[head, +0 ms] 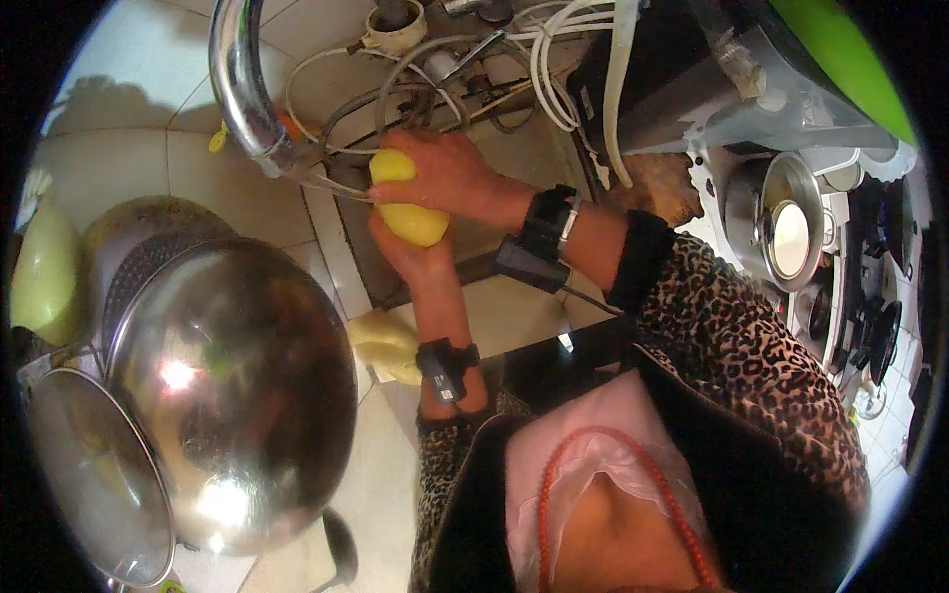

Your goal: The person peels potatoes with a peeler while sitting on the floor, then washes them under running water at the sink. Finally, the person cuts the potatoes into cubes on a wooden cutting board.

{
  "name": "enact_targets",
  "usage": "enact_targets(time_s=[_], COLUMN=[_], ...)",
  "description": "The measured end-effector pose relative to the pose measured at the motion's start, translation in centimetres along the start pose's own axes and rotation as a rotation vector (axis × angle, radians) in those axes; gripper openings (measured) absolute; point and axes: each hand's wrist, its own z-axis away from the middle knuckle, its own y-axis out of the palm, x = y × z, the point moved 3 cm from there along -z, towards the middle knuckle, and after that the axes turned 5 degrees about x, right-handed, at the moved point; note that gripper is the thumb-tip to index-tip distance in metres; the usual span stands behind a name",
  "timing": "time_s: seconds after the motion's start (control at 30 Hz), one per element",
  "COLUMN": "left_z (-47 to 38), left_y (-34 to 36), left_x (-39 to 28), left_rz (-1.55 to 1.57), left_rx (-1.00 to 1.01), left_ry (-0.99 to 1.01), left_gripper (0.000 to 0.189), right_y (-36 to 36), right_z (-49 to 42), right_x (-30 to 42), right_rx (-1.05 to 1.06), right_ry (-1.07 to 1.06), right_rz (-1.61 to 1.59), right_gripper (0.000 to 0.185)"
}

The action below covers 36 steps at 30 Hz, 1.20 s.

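Observation:
Water runs from a chrome faucet [259,141] onto a yellow fruit or vegetable [415,221] over a sunken sink [474,215]. My right hand [445,174] grips it from above, its fingers wrapped across the middle. From beneath, my left hand [408,248] supports the lower end; part of its palm and fingers is hidden behind the yellow piece. Both wrists wear black strapped devices. Pale yellow pieces [385,345] lie on the tiled counter beside my left forearm.
A large upturned metal bowl [237,393] and a glass lid [104,474] stand at left, near a pale green gourd [46,274]. A ladle [339,548] lies below. Coiled hoses [549,67] hang behind the sink. Metal pots [793,222] stand at the far right.

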Motion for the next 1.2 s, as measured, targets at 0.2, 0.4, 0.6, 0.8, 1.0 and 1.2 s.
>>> enact_targets(time_s=[0.2, 0.4, 0.6, 0.8, 1.0, 1.2], left_z=[-1.3, -0.8, 0.0, -0.6, 0.0, 1.7], left_y=[-1.9, -2.6, -2.1, -2.1, 0.5, 2.7], left_x=[-0.4, -3.2, -3.9, -3.5, -4.0, -3.4], left_rz=[0.007, 0.084, -0.082, -0.295, -0.728, -1.18], left_rx=[0.029, -0.023, 0.114, 0.006, 0.05, 0.142], left_ry=[0.007, 0.037, -0.207, -0.312, 0.012, 0.349], left_gripper=[0.04, 0.039, 0.041, 0.045, 0.048, 0.049], right_y=[0.4, -0.4, 1.3, 0.1, -0.6, -0.1], right_z=[0.0, 1.6, 3.5, 4.4, 4.4, 4.6], right_x=[-1.3, -4.8, -5.9, -6.6, -6.7, -6.5], right_rx=[0.159, 0.182, 0.418, 0.545, 0.382, 0.287], right_ry=[-0.065, 0.384, 0.407, 0.378, 0.398, 0.402], right_rz=[0.212, -0.974, -1.742, -1.902, -1.922, -1.732], right_gripper=[0.062, 0.059, 0.066, 0.067, 0.066, 0.057])
